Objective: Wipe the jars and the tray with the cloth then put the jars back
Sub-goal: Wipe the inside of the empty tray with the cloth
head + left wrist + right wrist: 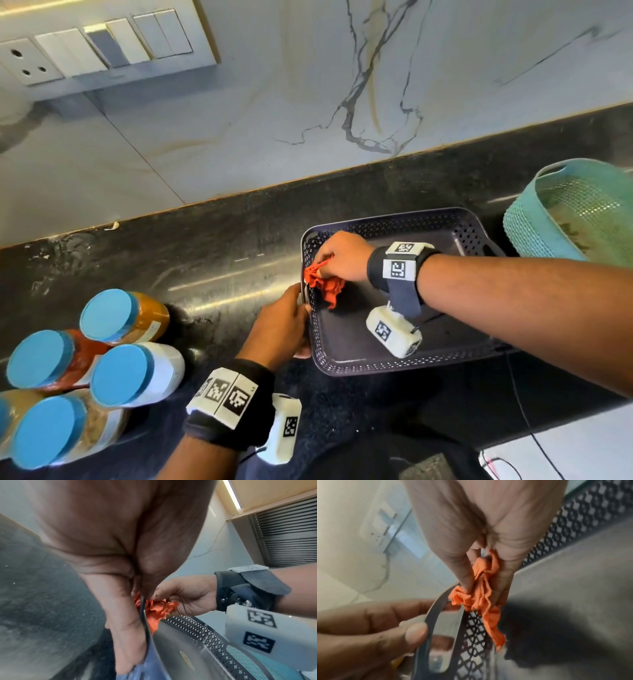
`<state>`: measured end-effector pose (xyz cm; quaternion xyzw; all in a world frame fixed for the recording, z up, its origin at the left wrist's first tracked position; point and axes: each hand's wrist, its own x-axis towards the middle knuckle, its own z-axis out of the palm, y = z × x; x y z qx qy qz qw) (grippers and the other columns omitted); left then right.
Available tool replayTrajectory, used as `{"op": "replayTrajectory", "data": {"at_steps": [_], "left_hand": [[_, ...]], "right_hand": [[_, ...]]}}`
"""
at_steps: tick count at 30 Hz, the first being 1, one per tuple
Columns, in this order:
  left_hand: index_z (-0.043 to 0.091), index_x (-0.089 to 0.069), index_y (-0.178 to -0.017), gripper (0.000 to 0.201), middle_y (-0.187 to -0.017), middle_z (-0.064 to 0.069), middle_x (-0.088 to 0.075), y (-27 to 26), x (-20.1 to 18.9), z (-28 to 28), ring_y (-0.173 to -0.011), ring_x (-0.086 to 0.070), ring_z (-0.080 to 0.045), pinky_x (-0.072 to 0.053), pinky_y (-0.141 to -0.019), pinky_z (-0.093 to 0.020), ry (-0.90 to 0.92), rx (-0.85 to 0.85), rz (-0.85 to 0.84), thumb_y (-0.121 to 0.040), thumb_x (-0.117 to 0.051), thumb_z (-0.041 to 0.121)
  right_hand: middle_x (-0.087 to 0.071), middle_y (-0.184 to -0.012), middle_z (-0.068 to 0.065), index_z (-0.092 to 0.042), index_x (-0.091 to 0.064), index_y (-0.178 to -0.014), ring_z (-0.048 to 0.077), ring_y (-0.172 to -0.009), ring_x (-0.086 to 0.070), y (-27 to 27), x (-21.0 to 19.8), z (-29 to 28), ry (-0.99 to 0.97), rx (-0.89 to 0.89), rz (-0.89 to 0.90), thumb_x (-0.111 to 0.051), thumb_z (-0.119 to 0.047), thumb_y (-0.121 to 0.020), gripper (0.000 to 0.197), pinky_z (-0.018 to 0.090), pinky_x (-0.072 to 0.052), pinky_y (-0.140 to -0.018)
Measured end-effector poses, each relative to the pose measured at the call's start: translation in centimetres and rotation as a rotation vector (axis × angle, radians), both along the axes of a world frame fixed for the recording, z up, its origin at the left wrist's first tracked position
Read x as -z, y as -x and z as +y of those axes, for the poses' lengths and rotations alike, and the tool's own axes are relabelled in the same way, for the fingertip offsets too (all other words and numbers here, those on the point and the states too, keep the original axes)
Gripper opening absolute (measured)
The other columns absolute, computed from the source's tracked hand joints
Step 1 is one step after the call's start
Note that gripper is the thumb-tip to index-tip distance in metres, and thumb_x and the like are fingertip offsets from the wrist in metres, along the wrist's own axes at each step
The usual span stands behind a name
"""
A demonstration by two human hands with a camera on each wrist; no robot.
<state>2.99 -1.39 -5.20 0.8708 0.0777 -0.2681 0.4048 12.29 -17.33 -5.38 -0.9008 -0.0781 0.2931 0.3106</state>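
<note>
While the left hand point(279, 325) grips the handle at the left end of the tray point(394, 356) to keep it steady, the right hand point(342, 257) pinches the crumpled orange cloth point(323, 286) and rubs it on the inner side of the perforated wall, so the step in hand seems to be the wiping of the tray. Probably the next move is to draw the cloth along the rim and over the bare floor, which offers free room. The jars point(133, 373) wait together on the counter point(222, 260), well apart to the left, and a teal basket point(534, 226) stands near the right end.

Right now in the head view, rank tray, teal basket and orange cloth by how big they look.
1. Tray, largest.
2. Teal basket, though the frame edge crops it, so unsure.
3. Orange cloth, smallest, bunched in the right hand.
</note>
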Motion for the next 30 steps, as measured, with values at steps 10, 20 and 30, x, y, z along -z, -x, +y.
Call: {"op": "replayTrajectory", "data": {"at_steps": [10,20,30], "left_hand": [[0.024,-0.057,-0.138,0.036,-0.113,-0.011,-0.071,0.9,-0.1,-0.4,-0.090,-0.071,-0.024,-0.062,-0.078,-0.040,-0.012,-0.047,-0.045,-0.107,-0.045,0.012],[0.010,-0.057,-0.114,0.016,-0.110,-0.023,-0.072,1.0,-0.1,-0.5,-0.089,-0.073,-0.041,-0.061,-0.082,-0.053,-0.078,-0.106,-0.069,-0.104,-0.046,0.015],[0.005,-0.040,-0.108,0.008,-0.107,-0.020,-0.066,1.7,0.0,-2.7,-0.084,-0.065,-0.030,-0.052,-0.070,-0.036,-0.099,-0.093,0.013,-0.107,-0.041,0.013]], "right_hand": [[-0.072,-0.079,0.019,-0.003,-0.061,-0.088,0.034,-0.072,-0.074,8.7,1.1,0.3,-0.184,0.018,0.507,-0.072,0.006,-0.085,0.014,0.042,-0.064,-0.072],[-0.065,-0.083,-0.007,-0.017,-0.076,-0.095,0.013,-0.079,-0.059,10.8,0.5,-0.6,-0.038,-0.311,0.127,-0.075,-0.005,-0.078,0.020,0.024,-0.045,-0.072],[-0.071,-0.090,0.004,-0.014,-0.069,-0.096,0.025,-0.082,-0.067,8.5,0.1,-0.5,0.205,-0.402,0.033,-0.066,-0.012,-0.083,0.014,0.030,-0.054,-0.068]]}}
